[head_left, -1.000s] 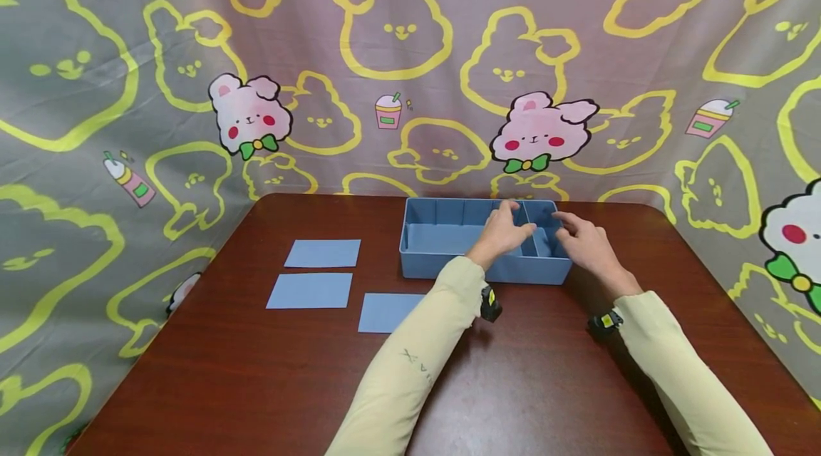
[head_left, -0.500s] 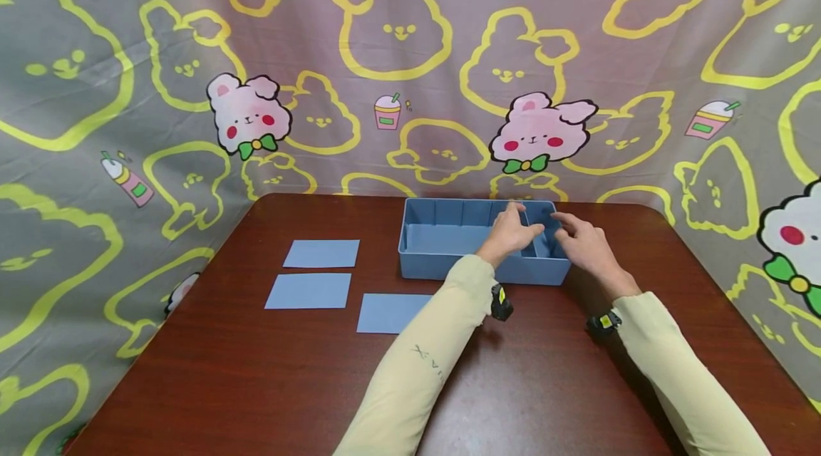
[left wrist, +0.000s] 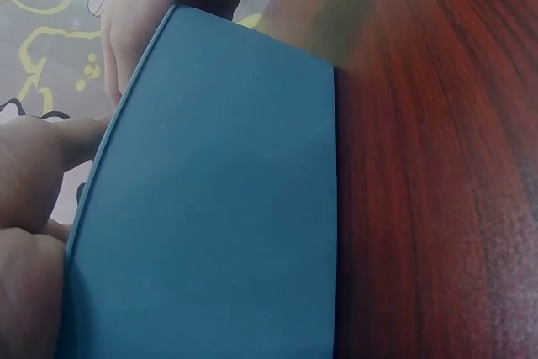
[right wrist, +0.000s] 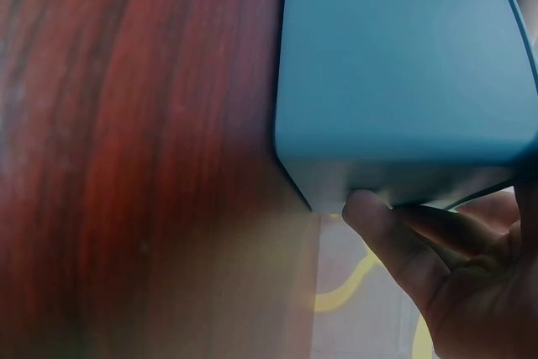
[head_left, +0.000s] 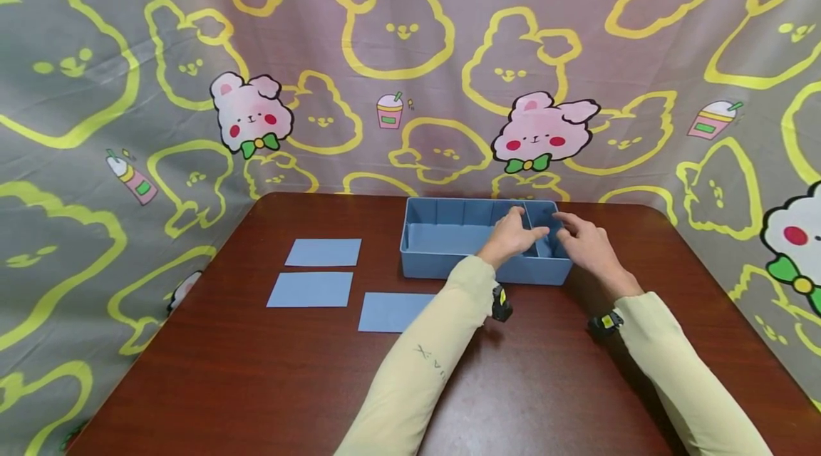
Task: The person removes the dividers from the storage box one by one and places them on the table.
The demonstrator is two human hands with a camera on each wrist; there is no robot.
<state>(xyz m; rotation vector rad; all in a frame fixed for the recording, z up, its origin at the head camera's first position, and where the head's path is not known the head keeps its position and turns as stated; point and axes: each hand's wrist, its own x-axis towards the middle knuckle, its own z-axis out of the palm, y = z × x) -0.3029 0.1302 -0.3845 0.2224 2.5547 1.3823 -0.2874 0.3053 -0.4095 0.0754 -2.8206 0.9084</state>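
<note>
A long blue storage box (head_left: 449, 265) stands at the far side of the table, with a thin blue divider (head_left: 531, 236) upright across its right part. My left hand (head_left: 509, 239) reaches over the front wall and straddles the divider, index finger on its left, thumb on its right. At the box's right end, my right hand (head_left: 586, 246) holds the end wall; in the right wrist view a fingertip (right wrist: 366, 208) touches that wall from outside. The left wrist view shows mostly the front wall, which hides the left fingertips.
Flat light-blue rectangular pieces lie left of the box: one at the back (head_left: 323, 252), one before it (head_left: 311, 289), and one nearer the middle (head_left: 394, 312), partly covered by my left sleeve. A patterned curtain (head_left: 423, 100) hangs behind the brown table (head_left: 256, 370).
My left hand has shifted a little to the right, its thumb now farther past the divider. The right hand stays at the end wall, and the box keeps its place.
</note>
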